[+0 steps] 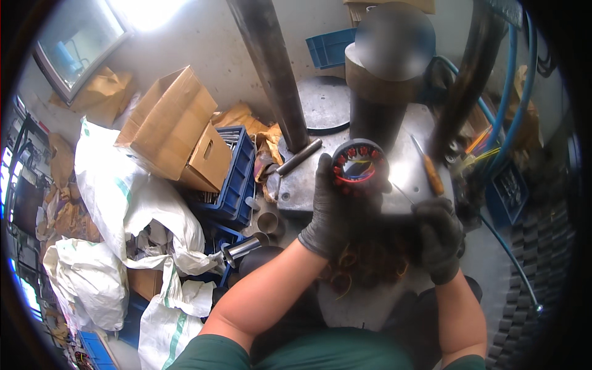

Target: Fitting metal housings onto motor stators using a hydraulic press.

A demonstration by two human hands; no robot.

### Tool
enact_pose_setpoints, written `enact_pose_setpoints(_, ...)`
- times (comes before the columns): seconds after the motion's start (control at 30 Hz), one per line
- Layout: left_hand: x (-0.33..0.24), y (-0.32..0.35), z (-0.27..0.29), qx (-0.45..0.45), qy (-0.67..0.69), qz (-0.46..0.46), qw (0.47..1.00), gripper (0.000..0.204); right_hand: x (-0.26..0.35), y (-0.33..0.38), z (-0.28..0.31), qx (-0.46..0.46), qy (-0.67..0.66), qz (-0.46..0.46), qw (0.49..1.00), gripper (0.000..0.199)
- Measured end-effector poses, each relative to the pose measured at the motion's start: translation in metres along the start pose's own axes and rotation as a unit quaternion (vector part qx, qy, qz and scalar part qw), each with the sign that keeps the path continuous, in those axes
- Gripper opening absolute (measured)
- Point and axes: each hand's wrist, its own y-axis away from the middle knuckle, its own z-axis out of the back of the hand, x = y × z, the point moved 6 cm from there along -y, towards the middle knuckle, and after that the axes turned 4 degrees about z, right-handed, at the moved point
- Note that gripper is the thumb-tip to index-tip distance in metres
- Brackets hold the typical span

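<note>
My gloved left hand (333, 213) is closed around a motor stator (381, 157), a dark ring with red windings inside its rim. Red, yellow and dark wires cross its opening. To the right, my gloved right hand (439, 237) grips a thin metal pick (402, 193), its tip slanting up toward the stator's side; its handle is hidden in my fingers. Both hands are over the front edge of a metal press bed (296, 198). Below them, several blurred parts with red and yellow wires (342, 280) sit in shadow.
On the bed lie a wooden-handled pointed tool (430, 169) and a short metal bar (300, 156). A steel column (271, 74) and a thick press cylinder (376, 120) rise behind. Blue crates (243, 179), a cardboard box (160, 132) and white sacks (148, 197) crowd the left. Blue hoses (509, 86) hang right.
</note>
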Motion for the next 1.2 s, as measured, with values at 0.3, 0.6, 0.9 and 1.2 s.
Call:
enact_pose_setpoints(0.3,-0.002,0.001,-0.002,0.0,0.063,-0.017,0.998,0.073,0.0,-0.002,-0.002,0.013,0.018,0.023,0.999,0.012)
enact_pose_setpoints(0.6,-0.007,0.007,-0.007,-0.019,0.09,0.013,0.996,0.074,-0.002,-0.003,-0.004,0.025,0.022,0.027,0.999,0.013)
enact_pose_setpoints(0.9,-0.002,0.009,-0.009,0.012,0.089,0.05,0.995,0.077,-0.051,-0.002,-0.029,0.064,0.076,-0.054,0.994,0.018)
enact_pose_setpoints(1.2,0.003,0.009,-0.008,0.064,0.076,0.036,0.994,0.093,-0.108,0.009,-0.04,0.106,0.245,-0.048,0.963,0.025)
